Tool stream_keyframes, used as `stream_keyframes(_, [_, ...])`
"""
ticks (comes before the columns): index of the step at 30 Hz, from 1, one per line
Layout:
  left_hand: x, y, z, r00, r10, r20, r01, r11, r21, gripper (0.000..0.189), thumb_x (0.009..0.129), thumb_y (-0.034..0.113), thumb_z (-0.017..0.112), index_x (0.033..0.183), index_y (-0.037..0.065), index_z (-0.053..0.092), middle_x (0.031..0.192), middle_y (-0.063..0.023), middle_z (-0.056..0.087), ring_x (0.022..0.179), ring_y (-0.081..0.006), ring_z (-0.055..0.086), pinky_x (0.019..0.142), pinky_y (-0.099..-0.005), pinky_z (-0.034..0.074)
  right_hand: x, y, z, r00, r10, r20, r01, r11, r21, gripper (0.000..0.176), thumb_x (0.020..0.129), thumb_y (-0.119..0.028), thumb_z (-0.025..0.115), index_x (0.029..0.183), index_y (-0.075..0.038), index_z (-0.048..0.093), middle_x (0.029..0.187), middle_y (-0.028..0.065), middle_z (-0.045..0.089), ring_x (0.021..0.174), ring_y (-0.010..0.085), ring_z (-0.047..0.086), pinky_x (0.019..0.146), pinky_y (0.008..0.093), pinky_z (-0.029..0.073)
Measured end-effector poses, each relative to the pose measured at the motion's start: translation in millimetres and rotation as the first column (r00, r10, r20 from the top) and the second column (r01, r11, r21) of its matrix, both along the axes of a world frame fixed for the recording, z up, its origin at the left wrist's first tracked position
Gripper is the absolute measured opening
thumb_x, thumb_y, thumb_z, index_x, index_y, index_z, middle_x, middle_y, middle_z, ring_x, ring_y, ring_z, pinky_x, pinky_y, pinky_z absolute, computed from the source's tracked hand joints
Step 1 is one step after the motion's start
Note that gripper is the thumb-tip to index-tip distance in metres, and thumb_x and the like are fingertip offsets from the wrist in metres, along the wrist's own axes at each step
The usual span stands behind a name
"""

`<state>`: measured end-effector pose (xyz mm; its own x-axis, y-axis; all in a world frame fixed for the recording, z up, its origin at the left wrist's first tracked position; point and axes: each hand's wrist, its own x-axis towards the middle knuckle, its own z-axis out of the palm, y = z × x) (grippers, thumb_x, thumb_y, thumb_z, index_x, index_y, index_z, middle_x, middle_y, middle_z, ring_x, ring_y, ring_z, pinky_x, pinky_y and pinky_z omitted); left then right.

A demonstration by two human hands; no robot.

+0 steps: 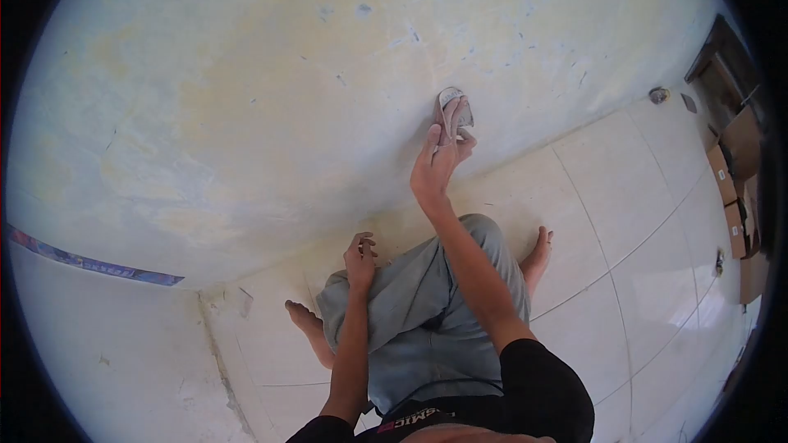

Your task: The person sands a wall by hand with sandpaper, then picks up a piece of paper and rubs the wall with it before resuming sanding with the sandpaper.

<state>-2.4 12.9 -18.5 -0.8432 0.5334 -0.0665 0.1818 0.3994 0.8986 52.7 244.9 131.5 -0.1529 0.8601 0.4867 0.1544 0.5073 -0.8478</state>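
Big pale plastered wall (246,74), patchy yellow with small blue flecks, fills most of the view. White tiled floor (640,221) below, cardboard boxes (739,189) stacked far right. Person squats facing the wall, grey jeans (427,312), bare feet on the tiles. Right hand (437,160) is raised, grip closed over a small grey pad (454,104), probably sandpaper, fingers pinning it against the wall low down, a little above the floor joint. Left hand (359,258) rests on the left knee, fingers loosely curled, holding nothing. To do this well, I'd say: pad flat on the plaster, even fingertip pressure, short overlapping strokes, no folded edge digging in, knee hand bracing balance.
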Motion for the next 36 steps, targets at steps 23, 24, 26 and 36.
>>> stream_keyframes(23, [-2, -3, -7, 0.998, -0.039, -0.047, 0.038, 0.999, -0.010, 0.022, 0.096, 0.008, 0.049, 0.113, 0.004, 0.063, 0.088, -0.0081, 0.067, 0.065, -0.0136, 0.064, 0.049, -0.0282, 0.052, 14, 35, 17, 0.978, -0.188, -0.089, 0.174, 0.975, -0.140, 0.056, 0.103, -0.018, 0.040, 0.155, -0.005, 0.025, 0.160, 0.0136, 0.028, 0.107, 0.0322, 0.036, 0.100, 0.0410, 0.026])
stream_keyframes(24, [-1, -4, -6, 0.999, -0.027, -0.033, 0.026, 1.000, -0.003, 0.022, 0.096, 0.009, 0.049, 0.113, 0.004, 0.063, 0.089, -0.0082, 0.067, 0.065, -0.0137, 0.064, 0.049, -0.0282, 0.052, 12, 28, 13, 0.979, -0.183, -0.087, 0.170, 0.976, -0.139, 0.056, 0.103, -0.018, 0.040, 0.155, -0.005, 0.025, 0.160, 0.0136, 0.028, 0.107, 0.0322, 0.036, 0.100, 0.0410, 0.026])
stream_keyframes(26, [-3, 3, -4, 0.999, -0.022, -0.027, 0.022, 1.000, 0.017, 0.022, 0.096, 0.009, 0.049, 0.113, 0.004, 0.063, 0.089, -0.0084, 0.067, 0.065, -0.0137, 0.064, 0.049, -0.0281, 0.052, 5, 14, 9, 0.992, -0.073, -0.100, 0.070, 0.997, -0.035, 0.057, 0.101, -0.015, 0.040, 0.155, -0.005, 0.025, 0.161, 0.0133, 0.026, 0.107, 0.0318, 0.036, 0.099, 0.0389, 0.027])
stream_keyframes(36, [-2, 7, -2, 0.999, -0.027, -0.040, 0.027, 1.000, -0.003, 0.023, 0.096, 0.009, 0.049, 0.113, 0.003, 0.063, 0.090, -0.0090, 0.067, 0.067, -0.0150, 0.066, 0.050, -0.0287, 0.052, 4, -3, 12, 1.000, 0.008, 0.029, -0.006, 0.999, -0.054, 0.058, 0.100, -0.012, 0.041, 0.155, -0.004, 0.025, 0.160, 0.0118, 0.029, 0.105, 0.0300, 0.037, 0.099, 0.0399, 0.025])
